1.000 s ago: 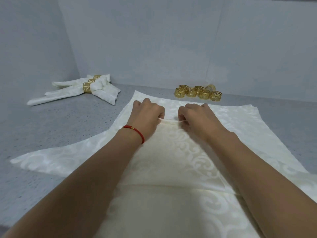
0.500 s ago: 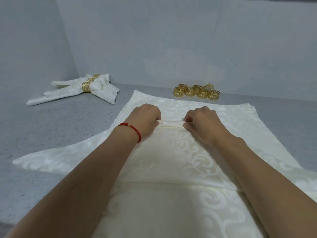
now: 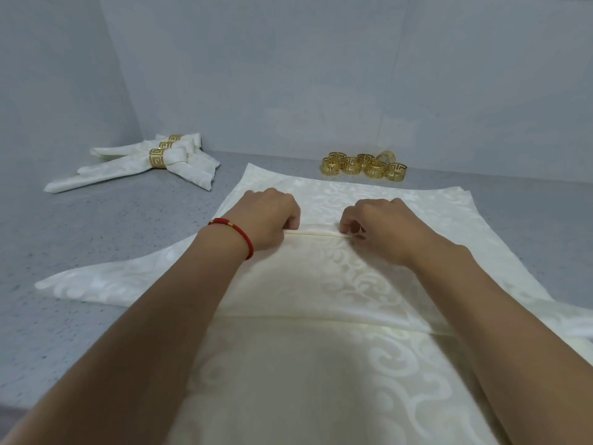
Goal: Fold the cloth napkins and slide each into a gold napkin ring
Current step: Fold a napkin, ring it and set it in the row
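While both hands, left (image 3: 269,216) and right (image 3: 382,226), pinch the napkin (image 3: 321,277) fold, loose rings (image 3: 364,165) sit beyond the right hand, ringed napkins (image 3: 144,162) far left, on grey speckled counter (image 3: 112,226).

Cream scroll-patterned napkin (image 3: 337,277), gold key-patterned rings (image 3: 364,165), speckled grey table (image 3: 112,226).

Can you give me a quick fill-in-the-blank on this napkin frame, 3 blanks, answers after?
1. Both hands, left hand and right hand, pinch one ____ of the napkin between them.
2. The bracelet sits on the ____ wrist.
3. The loose rings stand in a cluster at the far ____ of the table, opposite the finished napkins.

Missing words: fold; left; right
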